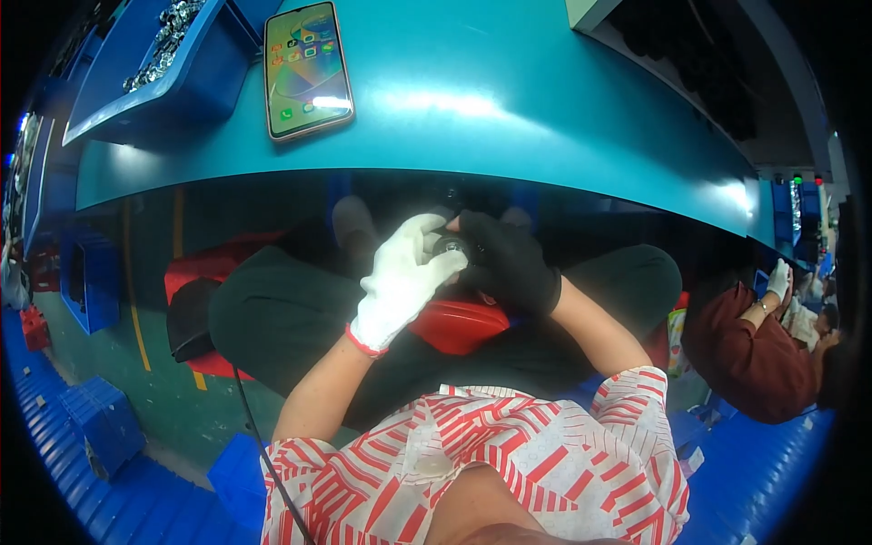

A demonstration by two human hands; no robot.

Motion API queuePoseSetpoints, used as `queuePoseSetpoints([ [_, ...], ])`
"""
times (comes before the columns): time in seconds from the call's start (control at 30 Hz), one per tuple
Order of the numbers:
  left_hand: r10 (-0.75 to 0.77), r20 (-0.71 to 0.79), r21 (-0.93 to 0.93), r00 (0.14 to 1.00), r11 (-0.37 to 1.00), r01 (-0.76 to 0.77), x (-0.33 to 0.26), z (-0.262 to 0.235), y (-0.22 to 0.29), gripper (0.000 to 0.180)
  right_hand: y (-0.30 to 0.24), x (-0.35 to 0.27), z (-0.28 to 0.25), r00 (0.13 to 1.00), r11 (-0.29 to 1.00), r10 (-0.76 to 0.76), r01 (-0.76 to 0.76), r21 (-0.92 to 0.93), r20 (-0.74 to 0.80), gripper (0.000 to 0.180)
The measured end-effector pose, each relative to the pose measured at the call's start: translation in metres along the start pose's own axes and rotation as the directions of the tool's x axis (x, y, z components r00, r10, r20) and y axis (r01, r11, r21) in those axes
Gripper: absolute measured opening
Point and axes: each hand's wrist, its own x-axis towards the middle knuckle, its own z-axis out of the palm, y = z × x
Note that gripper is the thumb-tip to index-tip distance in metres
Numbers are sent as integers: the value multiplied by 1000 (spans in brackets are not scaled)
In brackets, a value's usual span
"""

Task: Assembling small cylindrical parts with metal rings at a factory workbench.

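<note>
My left hand [404,272], in a white knit glove with a red cuff, is closed with thumb and fingers round a small dark round part [451,246] that has a shiny middle. From the other side my right hand [511,262], in a black glove, meets it and grips the same part. Both hands are over my lap, just short of the table's near edge. Fingers cover most of the part, so its exact kind cannot be made out. Below the hands a red seat [459,327] shows between my legs.
On the teal table [436,109] lies a phone [309,77] with its screen lit, beside a blue bin [195,95] of shiny metal parts [168,45]. Blue crates [91,277] stand at the left. A cable [259,436] hangs by my left arm. Another person [758,350] sits at the right.
</note>
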Motion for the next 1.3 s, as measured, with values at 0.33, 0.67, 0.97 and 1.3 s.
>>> queuePoseSetpoints([
  [0.33, 79, 11, 479, 997, 874, -75, -2, -2, 0, 54, -2, -3, 3, 949, 870, -316, 282, -405, -17, 38],
  [0.67, 23, 62, -153, 998, 988, -14, 0, -2, 1, 53, 4, 4, -10, 996, 999, -4, 1, 36, 93, 53],
  [0.97, -3, 115, -1, 993, 1000, 3, 1, -7, -3, 51, 6, 2, -9, 974, 982, -147, 164, -90, 173, 51],
  [1.3, 53, -4, 192, 999, 980, -51, -2, 0, -4, 44, 7, -1, 3, 974, 963, -224, 223, -151, 11, 43],
])
